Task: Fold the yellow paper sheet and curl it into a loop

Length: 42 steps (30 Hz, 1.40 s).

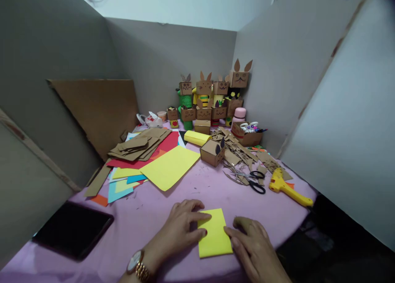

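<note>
A small folded piece of yellow paper (215, 237) lies flat on the pink tablecloth, close in front of me. My left hand (187, 223), with a gold watch (138, 265) on its wrist, rests on the paper's left edge, fingers spread. At the paper's right edge is my right hand (251, 242), its index finger and thumb touching the side and the other fingers bent. Farther back lie a larger yellow sheet (171, 167) and a cardboard box head (212, 152) with dark ears. Scissors (251, 180) with black handles lie to the right.
A dark tablet (73, 229) lies at the left front. Cardboard pieces (138, 145) top coloured sheets at left. A yellow glue gun (290, 188) is at the right edge, near cardboard scraps (236, 145). Several cardboard animal figures (203, 89) stand at the back, between grey partitions (173, 48).
</note>
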Available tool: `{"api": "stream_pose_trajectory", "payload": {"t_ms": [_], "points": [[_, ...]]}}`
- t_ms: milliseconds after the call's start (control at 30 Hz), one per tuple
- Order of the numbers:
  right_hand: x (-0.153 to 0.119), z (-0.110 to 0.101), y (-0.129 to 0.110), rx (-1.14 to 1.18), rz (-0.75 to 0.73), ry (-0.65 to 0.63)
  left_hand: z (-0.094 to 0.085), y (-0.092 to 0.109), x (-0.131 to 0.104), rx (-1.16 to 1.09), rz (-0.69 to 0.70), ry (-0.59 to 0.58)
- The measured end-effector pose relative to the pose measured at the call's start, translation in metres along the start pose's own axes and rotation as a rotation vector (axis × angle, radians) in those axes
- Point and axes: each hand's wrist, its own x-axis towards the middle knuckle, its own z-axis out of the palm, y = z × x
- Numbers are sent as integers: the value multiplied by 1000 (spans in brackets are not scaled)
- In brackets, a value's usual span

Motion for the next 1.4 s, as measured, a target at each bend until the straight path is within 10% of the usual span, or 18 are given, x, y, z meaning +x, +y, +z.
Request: {"api": "stream_pose_trajectory", "payload": {"t_ms": [333, 700, 1100, 1400], "points": [[12, -3, -20, 109, -49, -106, 2, 0, -3, -32, -18, 32], [1, 3, -4, 566, 160, 151, 9, 1, -30, -215, -178, 228], [-8, 41, -26, 90, 98, 337, 33, 35, -29, -225, -418, 457], [-5, 16, -30, 954, 219, 306, 47, 43, -36, -746, -376, 535]]}}
